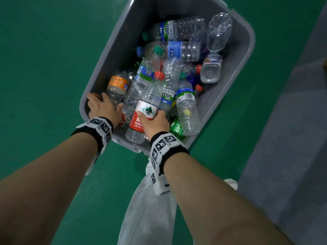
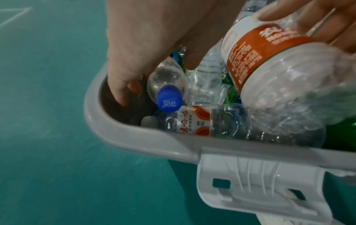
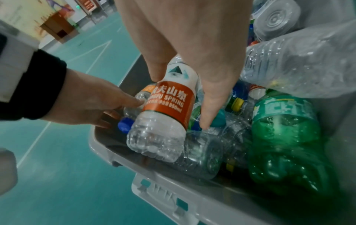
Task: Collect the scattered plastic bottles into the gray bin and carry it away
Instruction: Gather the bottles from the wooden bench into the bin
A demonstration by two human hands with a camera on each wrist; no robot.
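Observation:
The gray bin (image 1: 251,41) sits on the green floor, filled with several empty plastic bottles. My right hand (image 1: 154,119) grips a clear bottle with a red and white label (image 1: 141,121) over the near end of the bin, thumb on one side and fingers on the other. In the right wrist view the same bottle (image 3: 163,121) hangs base down above the pile. My left hand (image 1: 101,106) reaches into the near left corner with loose fingers and holds nothing. Its fingertips (image 2: 123,97) hang beside a blue-capped bottle (image 2: 169,99).
A green bottle (image 3: 285,144) lies at the near right of the bin and an orange-labelled bottle (image 1: 117,85) lies by my left hand. A white latch (image 2: 260,190) hangs from the near rim. My trouser leg (image 1: 148,209) stands just behind the bin. Gray flooring (image 1: 292,138) runs along the right.

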